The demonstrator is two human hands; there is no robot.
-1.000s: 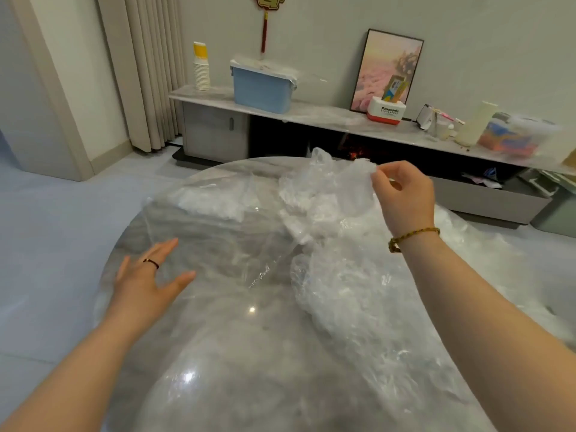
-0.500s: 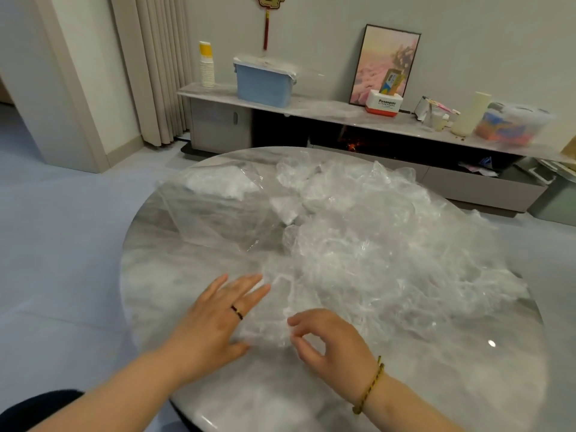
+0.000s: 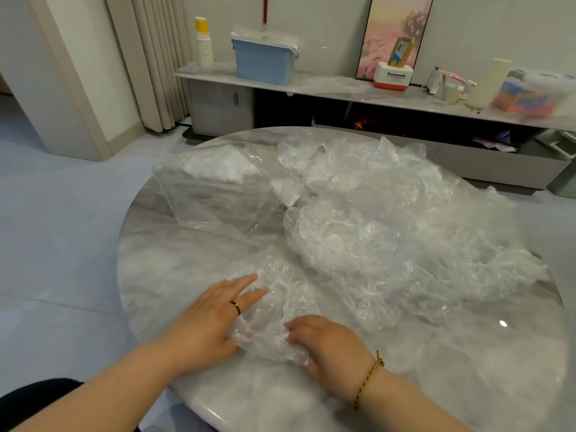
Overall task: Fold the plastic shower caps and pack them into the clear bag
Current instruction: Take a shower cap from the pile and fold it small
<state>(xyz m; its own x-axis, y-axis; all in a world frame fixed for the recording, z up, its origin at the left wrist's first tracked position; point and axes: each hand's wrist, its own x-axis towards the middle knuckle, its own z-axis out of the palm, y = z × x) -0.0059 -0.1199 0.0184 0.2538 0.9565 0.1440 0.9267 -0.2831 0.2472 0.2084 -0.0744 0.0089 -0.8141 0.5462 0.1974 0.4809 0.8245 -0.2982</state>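
I see my left hand [image 3: 212,319] low in the frame, left of centre, fingers straight and spread flat on the left edge of a crumpled shower cap [image 3: 277,304]. Above it, in the upper middle-left, the clear bag [image 3: 215,204] lies on the marble table [image 3: 162,275] with white folded pieces at its far end. The cap lies at bottom centre. Just right of it, my right hand [image 3: 330,344] curls its fingers around the cap's near edge. The loose pile of caps [image 3: 392,235] fills the centre right.
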